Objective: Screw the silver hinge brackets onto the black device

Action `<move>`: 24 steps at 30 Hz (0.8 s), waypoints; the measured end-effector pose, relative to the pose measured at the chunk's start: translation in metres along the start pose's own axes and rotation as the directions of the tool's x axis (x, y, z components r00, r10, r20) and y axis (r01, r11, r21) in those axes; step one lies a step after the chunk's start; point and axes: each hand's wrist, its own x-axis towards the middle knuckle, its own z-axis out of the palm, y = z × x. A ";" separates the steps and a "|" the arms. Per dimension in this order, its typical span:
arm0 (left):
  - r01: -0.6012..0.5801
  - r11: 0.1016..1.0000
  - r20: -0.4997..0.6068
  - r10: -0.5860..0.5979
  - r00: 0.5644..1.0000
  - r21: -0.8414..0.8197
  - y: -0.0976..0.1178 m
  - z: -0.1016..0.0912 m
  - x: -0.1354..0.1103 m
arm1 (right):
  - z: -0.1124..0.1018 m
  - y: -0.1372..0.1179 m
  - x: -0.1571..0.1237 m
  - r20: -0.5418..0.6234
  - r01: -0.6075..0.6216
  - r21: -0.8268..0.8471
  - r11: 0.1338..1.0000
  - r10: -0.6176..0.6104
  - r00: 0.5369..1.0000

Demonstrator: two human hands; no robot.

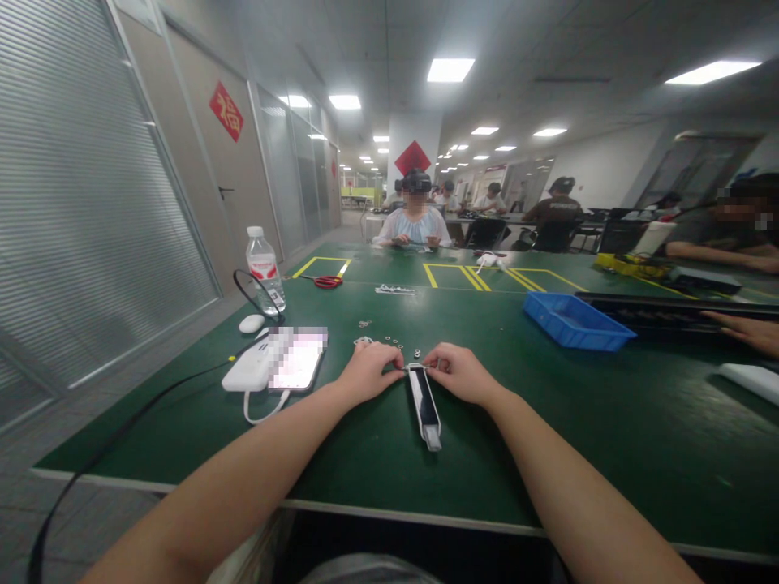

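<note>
On the green table, a long narrow white-framed piece with a black middle (424,397) lies lengthwise in front of me, its grey end (432,439) towards me. My left hand (371,369) is at the left corner of its far end, thumb and fingertips pinched together. At the opposite corner my right hand (459,371) makes a similar pinch. Whatever sits between the fingertips is too small to make out. Just beyond the hands lie a small metal part (417,354) and several tiny rings (394,341). More small parts (364,324) rest farther off.
To the left are a phone (298,361), a cabled white power bank (247,369), a white mouse (251,324) and a water bottle (264,272). Red-handled scissors (329,281) lie farther back. A blue tray (575,320) stands right, near another person's hand (746,331). Someone sits opposite.
</note>
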 end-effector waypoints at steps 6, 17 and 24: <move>-0.023 1.000 -0.005 0.022 1.000 -0.002 -0.001 0.001 0.000 | 0.000 0.000 0.000 -0.005 0.018 0.009 1.000 -0.018 1.000; -0.014 1.000 0.010 0.014 1.000 -0.003 0.003 -0.002 0.001 | 0.003 0.004 0.001 0.001 -0.049 0.090 0.995 0.049 0.999; -0.011 1.000 0.017 0.011 1.000 0.005 0.004 -0.004 0.001 | 0.002 0.001 0.000 0.020 -0.065 0.138 0.988 0.063 0.998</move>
